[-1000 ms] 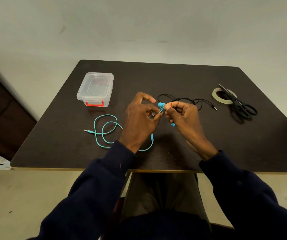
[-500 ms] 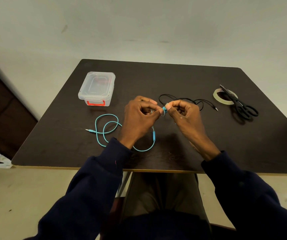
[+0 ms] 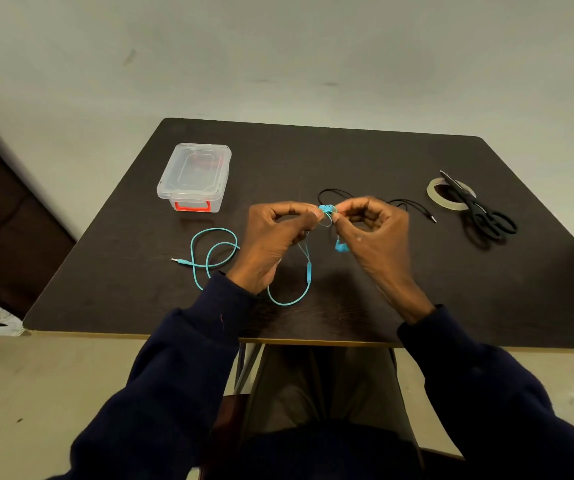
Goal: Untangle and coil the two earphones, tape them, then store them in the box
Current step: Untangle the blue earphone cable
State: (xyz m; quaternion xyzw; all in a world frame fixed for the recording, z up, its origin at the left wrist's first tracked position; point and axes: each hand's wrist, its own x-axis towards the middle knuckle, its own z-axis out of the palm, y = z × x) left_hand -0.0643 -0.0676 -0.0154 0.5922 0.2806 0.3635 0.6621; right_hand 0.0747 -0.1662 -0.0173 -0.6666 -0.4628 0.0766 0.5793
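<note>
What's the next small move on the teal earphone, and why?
Probably ease the hands apart a little to loosen the tangle. The left hand and right hand both pinch the teal earphone where its thin wires bunch between them. One earbud dangles below, and the rest of the cable lies looped on the table.

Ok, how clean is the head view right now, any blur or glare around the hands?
Head view: the right hand is slightly smeared by motion, the left hand sharper; the turquoise earphone cable stands out on the dark wooden table, the thin black earphone cable barely shows; no glare near the hands; the wide-angle lens splays the table's edges.
</note>
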